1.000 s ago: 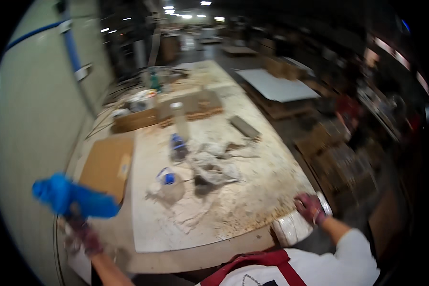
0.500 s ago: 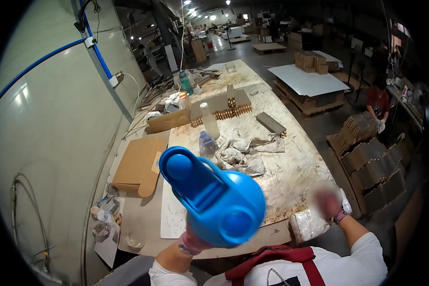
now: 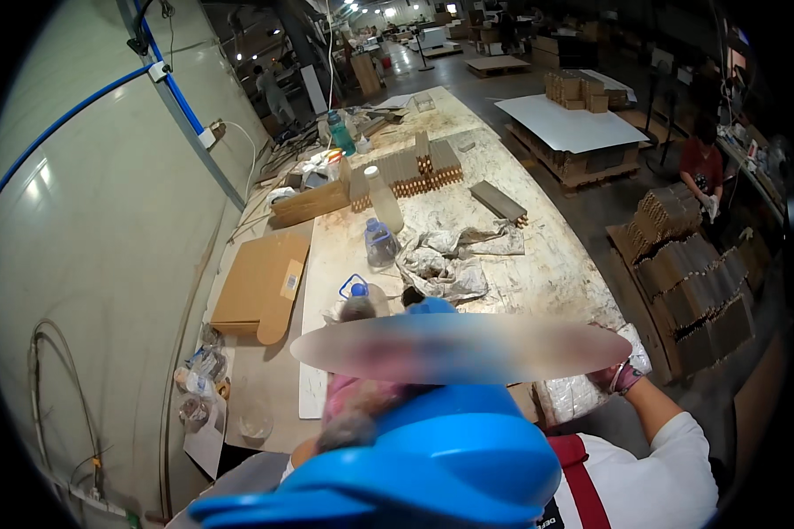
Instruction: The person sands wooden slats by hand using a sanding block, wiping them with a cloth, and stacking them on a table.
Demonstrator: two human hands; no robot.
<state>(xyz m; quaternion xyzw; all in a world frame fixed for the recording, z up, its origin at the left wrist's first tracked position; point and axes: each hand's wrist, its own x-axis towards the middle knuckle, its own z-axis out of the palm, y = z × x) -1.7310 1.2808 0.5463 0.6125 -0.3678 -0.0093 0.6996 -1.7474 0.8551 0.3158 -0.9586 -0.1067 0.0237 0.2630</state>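
Note:
A large blue water bottle (image 3: pixel 450 441) looms close at the lower middle, tilted so that its lid end fills the lower edge. Wrapped around its body is my left hand (image 3: pixel 353 401), in a pink glove with grey fingertips; a blurred band hides part of the hand and bottle. My right hand (image 3: pixel 610 377), also gloved in pink, rests against a shiny plastic-wrapped white package (image 3: pixel 573 399) at the table's right front edge. Blur and the package hide most of its fingers.
On the stained table (image 3: pixel 547 282) lie a crumpled cloth (image 3: pixel 445 269), clear bottles (image 3: pixel 384 201), stacked brown strips (image 3: pixel 415 176) and a flat cardboard box (image 3: pixel 260 286). To the right, a person in red (image 3: pixel 701 167) stands by stacked brown pieces (image 3: pixel 692 282).
The blue bottle has come down and nearer, tipping so its lid points toward the lower edge; my left hand moved with it. My right hand stays by the package.

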